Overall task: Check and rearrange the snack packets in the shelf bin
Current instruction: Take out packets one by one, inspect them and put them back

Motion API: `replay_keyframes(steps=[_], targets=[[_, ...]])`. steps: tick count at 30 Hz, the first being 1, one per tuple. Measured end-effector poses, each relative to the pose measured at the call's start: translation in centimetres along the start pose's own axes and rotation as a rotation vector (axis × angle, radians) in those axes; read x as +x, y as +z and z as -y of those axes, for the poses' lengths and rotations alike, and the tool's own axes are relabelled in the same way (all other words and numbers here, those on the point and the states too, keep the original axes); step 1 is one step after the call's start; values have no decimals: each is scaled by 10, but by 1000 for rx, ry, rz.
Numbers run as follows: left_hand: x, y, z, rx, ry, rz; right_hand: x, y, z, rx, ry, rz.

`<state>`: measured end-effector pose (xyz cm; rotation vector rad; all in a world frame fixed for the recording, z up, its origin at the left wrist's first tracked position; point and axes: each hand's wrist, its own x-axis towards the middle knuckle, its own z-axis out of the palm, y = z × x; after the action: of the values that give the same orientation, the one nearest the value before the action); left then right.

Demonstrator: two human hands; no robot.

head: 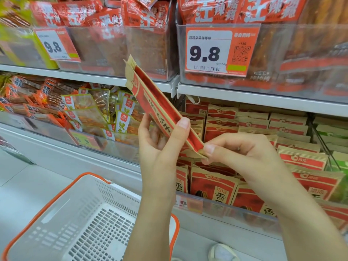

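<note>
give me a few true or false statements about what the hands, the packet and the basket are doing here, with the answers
1. Both hands hold one red and tan packet. True: the left hand grips its middle and the right hand pinches its lower corner.
2. The white basket is full of packets. False: nothing shows inside it.
3. The held packet is raised above the shelf bin of matching packets. True.
4. The large price tag reads 5.5. False: it reads 9.8.
5. The basket has green handles. False: they are orange.
</note>
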<state>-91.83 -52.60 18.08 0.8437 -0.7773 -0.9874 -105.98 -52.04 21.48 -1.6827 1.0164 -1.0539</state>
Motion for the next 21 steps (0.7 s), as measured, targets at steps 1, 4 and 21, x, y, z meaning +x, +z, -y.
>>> replay_keyframes(steps=[1,4,21], targets=[[1,-1,1,5,-5,9,0,-1,0,16,1,2],[1,0,2,9,-11,34,0,-2,0,28,-11,8],[0,1,1,96,66,23,-1,2,-3,-95,-52,-330]])
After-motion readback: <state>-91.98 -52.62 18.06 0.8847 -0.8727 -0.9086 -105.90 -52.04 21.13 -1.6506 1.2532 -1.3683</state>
